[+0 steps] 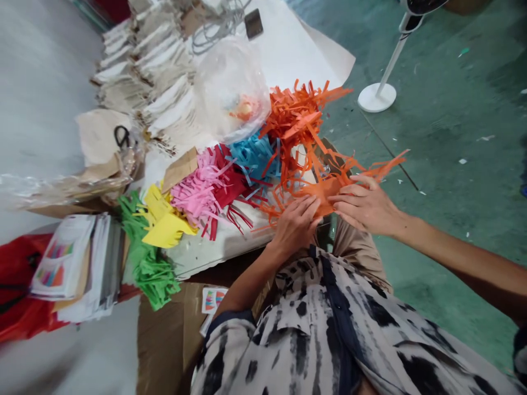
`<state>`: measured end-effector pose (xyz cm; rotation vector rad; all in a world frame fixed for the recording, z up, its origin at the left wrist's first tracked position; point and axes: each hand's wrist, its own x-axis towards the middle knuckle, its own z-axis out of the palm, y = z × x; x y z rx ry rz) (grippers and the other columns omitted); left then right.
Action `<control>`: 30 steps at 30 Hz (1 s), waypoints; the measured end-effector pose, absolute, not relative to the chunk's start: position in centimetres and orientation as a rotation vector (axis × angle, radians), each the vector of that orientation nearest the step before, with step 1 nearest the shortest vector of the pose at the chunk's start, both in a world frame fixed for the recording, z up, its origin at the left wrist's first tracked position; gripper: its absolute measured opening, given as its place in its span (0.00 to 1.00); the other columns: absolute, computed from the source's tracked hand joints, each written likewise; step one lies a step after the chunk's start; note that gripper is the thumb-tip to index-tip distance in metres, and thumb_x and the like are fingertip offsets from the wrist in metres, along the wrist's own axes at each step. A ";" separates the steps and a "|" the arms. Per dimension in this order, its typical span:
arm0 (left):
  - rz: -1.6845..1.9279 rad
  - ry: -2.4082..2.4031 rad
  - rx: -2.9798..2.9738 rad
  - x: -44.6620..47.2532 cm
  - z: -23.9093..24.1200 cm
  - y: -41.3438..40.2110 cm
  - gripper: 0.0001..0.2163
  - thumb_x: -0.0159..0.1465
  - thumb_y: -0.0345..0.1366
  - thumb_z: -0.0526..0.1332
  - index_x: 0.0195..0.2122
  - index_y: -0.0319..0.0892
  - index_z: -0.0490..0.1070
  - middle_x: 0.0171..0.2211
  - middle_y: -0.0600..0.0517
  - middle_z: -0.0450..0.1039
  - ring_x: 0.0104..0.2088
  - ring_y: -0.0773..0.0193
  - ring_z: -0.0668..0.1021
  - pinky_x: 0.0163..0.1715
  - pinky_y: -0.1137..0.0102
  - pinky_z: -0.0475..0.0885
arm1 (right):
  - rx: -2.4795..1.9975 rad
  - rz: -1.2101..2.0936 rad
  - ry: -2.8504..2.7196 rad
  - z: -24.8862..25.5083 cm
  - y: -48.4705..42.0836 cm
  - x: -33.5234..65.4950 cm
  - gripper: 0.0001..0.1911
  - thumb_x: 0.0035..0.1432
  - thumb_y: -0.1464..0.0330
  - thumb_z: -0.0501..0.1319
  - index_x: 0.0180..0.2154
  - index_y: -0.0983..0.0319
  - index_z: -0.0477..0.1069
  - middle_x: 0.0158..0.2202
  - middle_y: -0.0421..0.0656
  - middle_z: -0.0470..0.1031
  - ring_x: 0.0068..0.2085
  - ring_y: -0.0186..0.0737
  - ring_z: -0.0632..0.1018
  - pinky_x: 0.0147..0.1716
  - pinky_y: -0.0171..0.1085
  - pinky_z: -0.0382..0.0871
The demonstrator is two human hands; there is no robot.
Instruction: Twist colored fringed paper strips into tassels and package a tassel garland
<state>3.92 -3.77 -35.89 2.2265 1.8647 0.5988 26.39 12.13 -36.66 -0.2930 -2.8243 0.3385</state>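
Green floor [453,164] on the right side, littered with small paper scraps. White fan stand [376,97] on it, well apart from the work.

Table [214,255] under a large white sheet [296,49]. Far end: rows of pale fringed bundles [144,71], stacked close.

Clear plastic bag [230,88], puffed up, rests between the bundles and the orange heap.

Piles of fringed coloured paper run in a line across the table: orange heap [300,118], blue [255,156], dark red [230,181], pink [197,192], yellow [164,219], green [150,269]. Neighbours touch and overlap.

Stack of printed sheets [69,263] at the near left edge, just beside the green pile.

Orange strip [325,192], cut into fringe, is held at the near edge of the orange heap, over the table's corner. Loose ends trail out to the right.

Left hand [294,225]: fingers curled down onto the strip's near edge, gripping it. Right hand [366,206]: fingers laid flat along the strip, pinching its right end. The two hands nearly touch.

Black-handled scissors [121,136] lie far left, well apart from both hands.
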 end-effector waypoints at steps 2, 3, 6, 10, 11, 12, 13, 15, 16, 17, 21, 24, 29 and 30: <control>0.545 1.850 2.238 3.1 -36.8 -4.0 0.18 0.77 0.32 0.59 0.65 0.43 0.78 0.67 0.40 0.80 0.70 0.51 0.79 0.71 0.51 0.77 | -0.285 0.431 -2.876 -36.7 12.2 26.5 0.15 0.78 0.61 0.56 0.53 0.49 0.82 0.64 0.43 0.84 0.63 0.57 0.82 0.73 0.64 0.55; 0.512 1.838 2.252 2.7 -36.8 -4.3 0.17 0.77 0.31 0.59 0.63 0.45 0.80 0.66 0.42 0.81 0.69 0.51 0.80 0.69 0.51 0.78 | -0.285 0.444 -2.881 -36.8 12.3 26.6 0.16 0.77 0.60 0.57 0.56 0.50 0.81 0.66 0.45 0.83 0.63 0.57 0.82 0.72 0.64 0.56; 0.456 1.834 2.262 1.9 -35.9 -5.2 0.15 0.77 0.31 0.59 0.59 0.48 0.81 0.64 0.45 0.83 0.67 0.52 0.82 0.66 0.52 0.79 | -0.289 0.370 -2.849 -36.9 12.6 26.9 0.20 0.76 0.60 0.58 0.62 0.54 0.79 0.65 0.48 0.83 0.59 0.57 0.83 0.68 0.63 0.60; 0.524 1.879 2.170 2.0 -34.8 -5.4 0.09 0.76 0.37 0.63 0.53 0.47 0.81 0.65 0.45 0.81 0.69 0.51 0.79 0.67 0.54 0.75 | -0.305 0.333 -2.833 -36.6 12.6 26.8 0.17 0.77 0.59 0.57 0.56 0.54 0.82 0.58 0.46 0.87 0.55 0.56 0.83 0.65 0.61 0.59; 0.543 1.887 2.133 2.0 -34.6 -5.2 0.08 0.75 0.39 0.66 0.52 0.46 0.81 0.65 0.44 0.81 0.69 0.51 0.78 0.66 0.53 0.75 | -0.325 0.369 -2.830 -36.5 12.5 26.6 0.17 0.77 0.58 0.57 0.55 0.53 0.82 0.57 0.46 0.87 0.55 0.56 0.82 0.66 0.61 0.58; 0.558 1.892 2.091 2.0 -34.4 -5.1 0.08 0.74 0.41 0.68 0.51 0.46 0.81 0.65 0.44 0.81 0.68 0.50 0.78 0.66 0.53 0.74 | -0.355 0.418 -2.824 -36.3 12.4 26.5 0.17 0.77 0.56 0.57 0.54 0.51 0.82 0.57 0.46 0.87 0.56 0.57 0.82 0.67 0.61 0.58; 0.573 1.890 2.047 1.9 -34.3 -4.9 0.09 0.73 0.42 0.70 0.50 0.47 0.81 0.65 0.45 0.81 0.67 0.50 0.79 0.65 0.53 0.74 | -0.396 0.472 -2.813 -36.2 12.4 26.3 0.17 0.77 0.55 0.57 0.52 0.50 0.83 0.56 0.46 0.87 0.57 0.57 0.82 0.67 0.61 0.57; 0.608 1.882 1.955 1.5 -34.0 -4.4 0.07 0.74 0.42 0.70 0.49 0.47 0.81 0.63 0.46 0.82 0.65 0.53 0.80 0.66 0.54 0.72 | -0.483 0.574 -2.778 -36.0 12.3 26.1 0.17 0.76 0.54 0.58 0.49 0.51 0.83 0.53 0.46 0.87 0.56 0.57 0.81 0.65 0.60 0.59; 0.627 1.887 1.912 1.3 -34.0 -4.2 0.06 0.74 0.41 0.69 0.48 0.47 0.82 0.61 0.47 0.83 0.64 0.54 0.80 0.66 0.55 0.72 | -0.523 0.612 -2.759 -36.0 12.3 25.9 0.17 0.76 0.53 0.58 0.47 0.52 0.83 0.50 0.47 0.87 0.54 0.56 0.81 0.63 0.59 0.60; 0.642 1.902 1.876 1.2 -33.9 -4.0 0.05 0.75 0.40 0.69 0.48 0.47 0.82 0.61 0.48 0.84 0.63 0.55 0.81 0.65 0.55 0.72 | -0.560 0.639 -2.747 -36.0 12.4 25.8 0.17 0.76 0.53 0.59 0.45 0.53 0.83 0.48 0.46 0.87 0.52 0.56 0.81 0.61 0.57 0.61; 0.627 2.038 1.841 1.1 -34.0 -3.5 0.04 0.75 0.40 0.68 0.44 0.47 0.81 0.65 0.48 0.82 0.64 0.52 0.80 0.66 0.54 0.73 | -0.734 0.617 -2.749 -36.0 12.2 25.1 0.21 0.78 0.52 0.56 0.39 0.55 0.80 0.38 0.44 0.85 0.45 0.53 0.80 0.56 0.54 0.61; 0.572 2.229 1.836 1.7 -34.1 -3.6 0.09 0.72 0.44 0.71 0.49 0.47 0.80 0.67 0.46 0.79 0.65 0.46 0.78 0.64 0.50 0.73 | -0.855 0.560 -2.752 -35.9 12.0 24.3 0.22 0.77 0.53 0.55 0.35 0.55 0.77 0.32 0.44 0.82 0.43 0.53 0.79 0.56 0.54 0.60; 0.597 2.384 1.813 2.6 -34.4 -3.8 0.12 0.70 0.48 0.74 0.47 0.48 0.81 0.68 0.44 0.77 0.66 0.41 0.73 0.67 0.44 0.68 | -0.956 0.543 -2.745 -35.9 11.7 23.3 0.15 0.72 0.55 0.59 0.36 0.55 0.77 0.29 0.44 0.80 0.44 0.56 0.79 0.58 0.56 0.60; 0.620 2.394 1.789 2.7 -34.6 -3.8 0.10 0.70 0.47 0.73 0.45 0.48 0.81 0.66 0.44 0.77 0.65 0.41 0.73 0.67 0.44 0.68 | -0.963 0.550 -2.744 -35.9 11.7 23.2 0.15 0.72 0.55 0.59 0.37 0.55 0.78 0.29 0.44 0.80 0.44 0.56 0.79 0.58 0.57 0.60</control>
